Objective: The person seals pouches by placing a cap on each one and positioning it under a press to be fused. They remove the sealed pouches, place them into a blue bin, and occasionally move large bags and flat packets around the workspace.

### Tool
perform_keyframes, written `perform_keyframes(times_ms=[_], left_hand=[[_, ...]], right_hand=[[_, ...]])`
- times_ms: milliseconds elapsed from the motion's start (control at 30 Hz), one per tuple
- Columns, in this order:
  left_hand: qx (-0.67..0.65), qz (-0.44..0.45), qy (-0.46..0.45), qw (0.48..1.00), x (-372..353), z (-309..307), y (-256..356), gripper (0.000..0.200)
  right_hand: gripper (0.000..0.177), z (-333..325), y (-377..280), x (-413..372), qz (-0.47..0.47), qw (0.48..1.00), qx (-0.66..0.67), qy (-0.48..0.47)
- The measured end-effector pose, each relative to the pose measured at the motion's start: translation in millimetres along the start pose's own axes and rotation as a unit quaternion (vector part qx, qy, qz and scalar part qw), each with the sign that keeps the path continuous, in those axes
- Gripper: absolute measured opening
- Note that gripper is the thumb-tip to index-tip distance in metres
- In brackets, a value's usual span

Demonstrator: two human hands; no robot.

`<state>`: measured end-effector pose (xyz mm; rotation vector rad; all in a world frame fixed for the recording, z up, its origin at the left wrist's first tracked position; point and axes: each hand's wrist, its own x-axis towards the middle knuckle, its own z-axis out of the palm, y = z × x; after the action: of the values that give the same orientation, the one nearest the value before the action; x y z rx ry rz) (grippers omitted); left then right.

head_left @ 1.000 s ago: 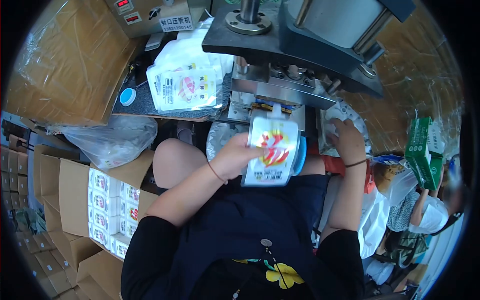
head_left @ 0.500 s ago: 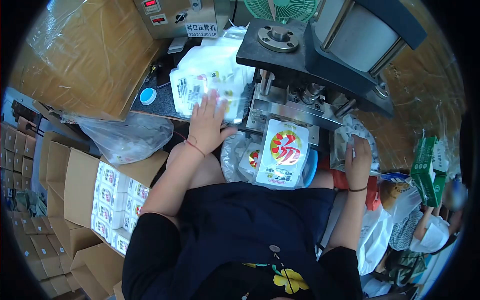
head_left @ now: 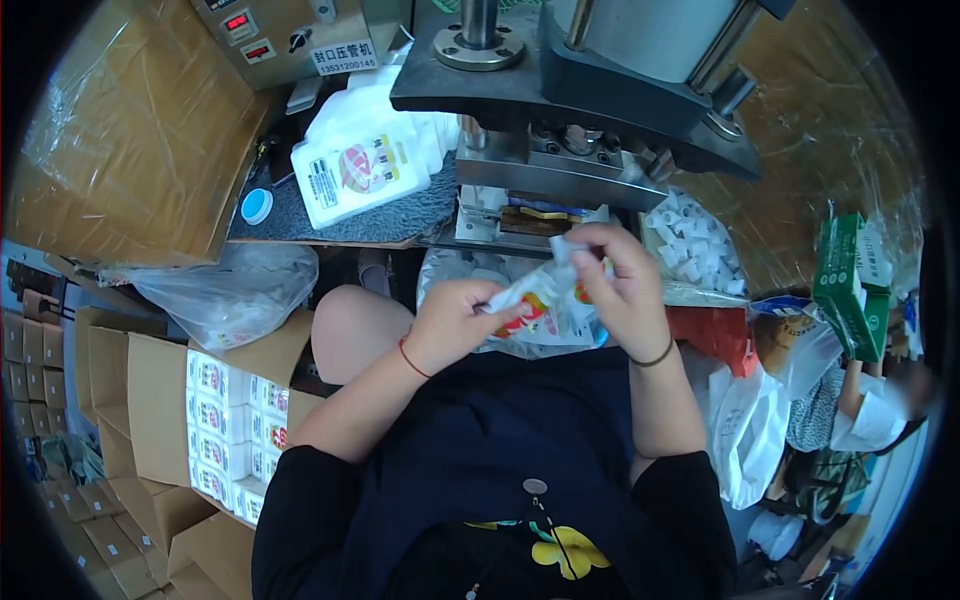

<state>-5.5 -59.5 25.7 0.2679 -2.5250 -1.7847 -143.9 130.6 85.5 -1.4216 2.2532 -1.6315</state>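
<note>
So, the pouch (head_left: 522,312) is up in the air between both hands, just in front of the metal press (head_left: 570,165) and over the person's lap. Its long axis runs on a slant, with the upper end pointing up and right toward the press and the lower end down and left. It's kinda crumpled and blurry, so the exact tilt is hard to call.

Left hand (head_left: 450,325) comes in from the lower left, thumb on top, gripping the pouch by its left side. Right hand (head_left: 628,290) reaches up from the lower right and bends inward at the wrist, thumb and fingers pinching a small white piece (head_left: 562,247) at the upper end. Can't tell if that's the spout or a loose part.

As for writing, the control box (head_left: 275,30) has a label (head_left: 343,57) reading 封口压管机 with 13531200145 under it, plus two red displays too tiny to read. The held pouch shows red print on yellow, but folds and blur make it unreadable. Over on the left, a stack of white pouches (head_left: 365,165) shows pink artwork, yellow blocks and small dark print, next to a blue-topped cap (head_left: 257,206). Off right, the green box (head_left: 845,290) has white lettering too small to make out.
</note>
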Motion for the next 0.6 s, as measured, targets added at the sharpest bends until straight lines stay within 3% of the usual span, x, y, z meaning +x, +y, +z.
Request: perform_keyframes(times_ms=[33,167,267,300,400,467,600], left_hand=[[0.01,0.008,-0.021,1.0,1.2,6.2,2.4,0.032],[-0.206,-0.007,-0.09,0.974,0.8,38.1,-12.0,0.037],[-0.343,-0.09,-0.18,0.918,-0.6,48.4,-7.2,0.036],[-0.393,-0.138,-0.21,0.884,1.1,44.7,-0.1,0.033],[-0.401,-0.115,-0.195,0.888,8.6,41.6,-8.0,0.029],[-0.414,-0.127,-0.143,0.89,21.5,34.1,-12.6,0.029],[-0.429,-0.131,-0.081,0.89,48.5,12.5,-4.9,0.03]], right_hand=[[0.012,-2.0,-1.3,3.1,-0.024,0.999,-0.043,-0.019],[0.012,-29.8,5.8,0.9,-0.033,0.984,-0.141,-0.106],[0.013,-40.4,1.1,-2.2,0.009,0.981,-0.087,-0.172],[0.016,-43.4,2.4,-2.6,-0.016,0.985,-0.082,-0.148],[0.024,-67.1,23.1,-4.0,0.013,0.928,-0.371,-0.034],[0.032,-87.2,47.3,-13.5,0.167,0.85,-0.495,-0.062],[0.032,-89.6,84.7,-23.3,0.163,0.847,-0.498,-0.084]])
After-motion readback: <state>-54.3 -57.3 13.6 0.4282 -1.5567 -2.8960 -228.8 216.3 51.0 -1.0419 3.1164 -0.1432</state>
